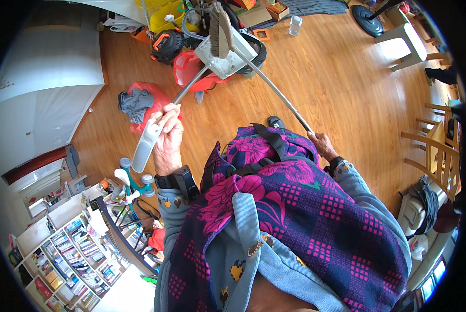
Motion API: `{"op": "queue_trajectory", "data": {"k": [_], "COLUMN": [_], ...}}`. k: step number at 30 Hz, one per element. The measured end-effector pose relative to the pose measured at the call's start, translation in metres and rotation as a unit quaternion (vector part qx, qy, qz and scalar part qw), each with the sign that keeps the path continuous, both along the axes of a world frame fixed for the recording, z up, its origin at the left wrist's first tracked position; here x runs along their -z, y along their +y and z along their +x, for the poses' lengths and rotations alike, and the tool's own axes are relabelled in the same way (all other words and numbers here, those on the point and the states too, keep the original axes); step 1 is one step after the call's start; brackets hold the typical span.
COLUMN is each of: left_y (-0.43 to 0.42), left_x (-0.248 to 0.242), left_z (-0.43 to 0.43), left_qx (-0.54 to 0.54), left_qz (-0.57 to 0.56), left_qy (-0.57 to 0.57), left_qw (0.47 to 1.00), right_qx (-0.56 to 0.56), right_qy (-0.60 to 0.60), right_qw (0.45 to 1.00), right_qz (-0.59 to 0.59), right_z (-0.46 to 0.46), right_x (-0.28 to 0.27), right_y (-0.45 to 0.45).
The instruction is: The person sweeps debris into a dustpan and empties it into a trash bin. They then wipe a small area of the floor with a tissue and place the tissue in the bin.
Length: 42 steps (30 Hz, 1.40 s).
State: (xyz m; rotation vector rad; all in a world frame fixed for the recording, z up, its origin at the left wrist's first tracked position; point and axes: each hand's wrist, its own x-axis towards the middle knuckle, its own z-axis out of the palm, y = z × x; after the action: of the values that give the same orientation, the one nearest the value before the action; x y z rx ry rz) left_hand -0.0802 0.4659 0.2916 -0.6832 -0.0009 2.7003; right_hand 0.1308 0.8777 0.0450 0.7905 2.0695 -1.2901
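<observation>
My left hand (169,136) grips the long handle of a white dustpan (238,64) just beyond its pale plastic end grip. The pan is raised over a black-lined bin (258,58) and a red plastic bag (186,69). In my right hand (322,145) is the metal handle of a broom (225,37). Its grey bristles lie over the pan, and the two handles spread apart towards me. Whether the bristles touch the pan, I cannot tell. Dark dirt marks show on the pan's surface.
A red bag (158,99) with grey cloth lies left on the wood floor (334,74). Near the bin are a black-and-orange vacuum cleaner (167,46), an orange frame (261,35) and a clear container (295,25). A white stool (406,43) and wooden chairs (437,148) stand right, a bookshelf (75,253) lower left.
</observation>
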Motion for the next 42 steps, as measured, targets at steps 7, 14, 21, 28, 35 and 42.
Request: {"op": "queue_trajectory", "data": {"k": [7, 14, 21, 28, 35, 42], "left_y": [0.009, 0.010, 0.010, 0.012, 0.025, 0.039], "left_x": [-0.007, 0.000, 0.016, 0.011, 0.005, -0.001], "left_z": [0.004, 0.007, 0.005, 0.002, -0.004, 0.000], "left_qx": [0.071, 0.034, 0.029, 0.042, 0.078, 0.047], "left_qz": [-0.025, -0.061, -0.134, -0.083, -0.087, -0.124], "left_qy": [0.040, 0.081, 0.058, 0.049, 0.083, 0.064], "left_qw": [0.996, 0.994, 0.989, 0.994, 0.990, 0.989], "right_qx": [-0.032, -0.191, -0.105, -0.023, -0.081, -0.113], "right_qy": [0.029, 0.066, 0.053, 0.059, 0.020, 0.031], "right_qw": [0.999, 0.970, 0.980, 0.996, 0.992, 0.973], "right_qz": [-0.004, 0.139, 0.162, 0.065, 0.091, 0.200], "right_z": [-0.023, -0.024, 0.012, 0.007, -0.013, -0.017], "right_x": [0.023, 0.016, 0.001, -0.009, -0.013, -0.021], "right_y": [-0.016, -0.017, 0.009, -0.001, 0.006, 0.017]}}
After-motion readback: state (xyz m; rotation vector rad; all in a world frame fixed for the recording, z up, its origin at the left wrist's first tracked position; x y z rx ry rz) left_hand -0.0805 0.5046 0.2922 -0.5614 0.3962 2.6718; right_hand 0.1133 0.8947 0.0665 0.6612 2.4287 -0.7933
